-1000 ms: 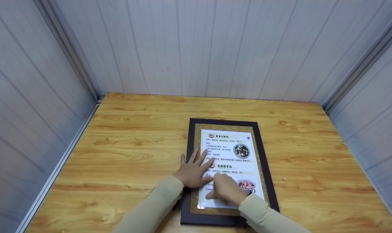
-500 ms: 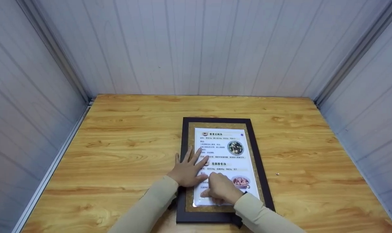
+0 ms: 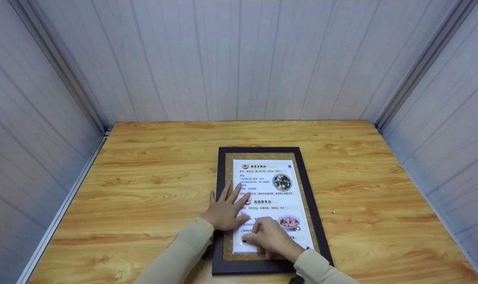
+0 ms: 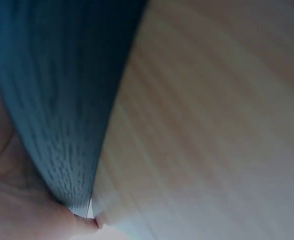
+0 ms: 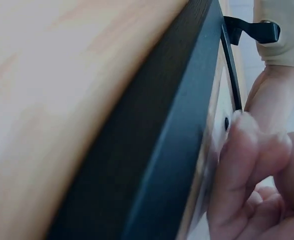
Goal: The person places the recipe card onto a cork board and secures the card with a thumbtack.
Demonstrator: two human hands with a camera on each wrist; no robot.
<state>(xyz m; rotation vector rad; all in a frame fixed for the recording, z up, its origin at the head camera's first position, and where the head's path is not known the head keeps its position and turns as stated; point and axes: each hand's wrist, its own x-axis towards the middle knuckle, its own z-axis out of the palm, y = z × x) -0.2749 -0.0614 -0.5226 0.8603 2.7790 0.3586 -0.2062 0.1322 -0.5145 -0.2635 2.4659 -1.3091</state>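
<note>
A printed recipe sheet in a clear cover lies on a cork board with a dark frame. My left hand rests flat with spread fingers across the sheet's left edge and the frame; its palm edge shows beside the dark frame in the left wrist view. At the sheet's lower left is a small dark pin, with my right hand's thumb tip right at it. In the right wrist view, loosely curled fingers are close to the black pin.
A blue pin marks the sheet's upper right corner, and a small shiny piece sits by the lower soup picture. Another tiny shiny piece lies on the wooden table to the right. Pale panelled walls enclose the back and sides.
My right hand has loosened from its tight curl, and the dark pin now shows beside its thumb. The left hand stays flat on the sheet. The head view has shifted slightly.
</note>
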